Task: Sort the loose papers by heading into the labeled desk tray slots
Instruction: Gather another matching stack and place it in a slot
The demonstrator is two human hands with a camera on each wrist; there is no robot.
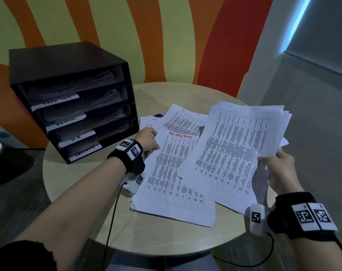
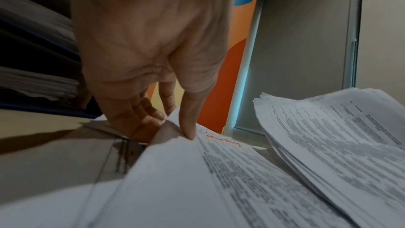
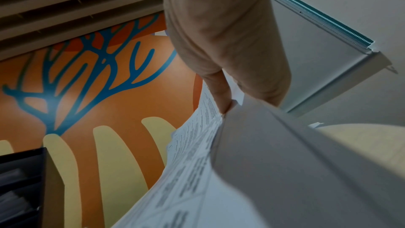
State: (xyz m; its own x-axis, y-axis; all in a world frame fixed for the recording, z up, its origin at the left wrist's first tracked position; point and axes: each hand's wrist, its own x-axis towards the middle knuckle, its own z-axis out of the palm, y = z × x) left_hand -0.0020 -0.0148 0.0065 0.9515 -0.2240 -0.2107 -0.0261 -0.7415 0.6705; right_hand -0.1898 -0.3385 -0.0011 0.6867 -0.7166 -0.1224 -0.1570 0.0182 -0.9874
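Observation:
A black desk tray (image 1: 72, 55) with four labeled slots stands at the table's back left, each slot holding papers. Loose printed sheets lie spread over the round table. My left hand (image 1: 147, 140) pinches the top left corner of a sheet headed in red "SECURITY" (image 1: 174, 173); in the left wrist view the thumb (image 2: 186, 119) presses on that lifted corner (image 2: 175, 145). My right hand (image 1: 279, 169) grips a thick stack of sheets (image 1: 234, 151) by its right edge, raised above the table, its top sheet headed "SECURITY". The right wrist view shows fingers (image 3: 221, 93) clamped on that stack (image 3: 274, 162).
Sheets headed "HR" (image 1: 185, 118) lie behind the pinched one, near the tray's right side. The round beige table (image 1: 72, 184) has bare wood at front and left. A striped orange and green wall stands behind, a grey wall at right.

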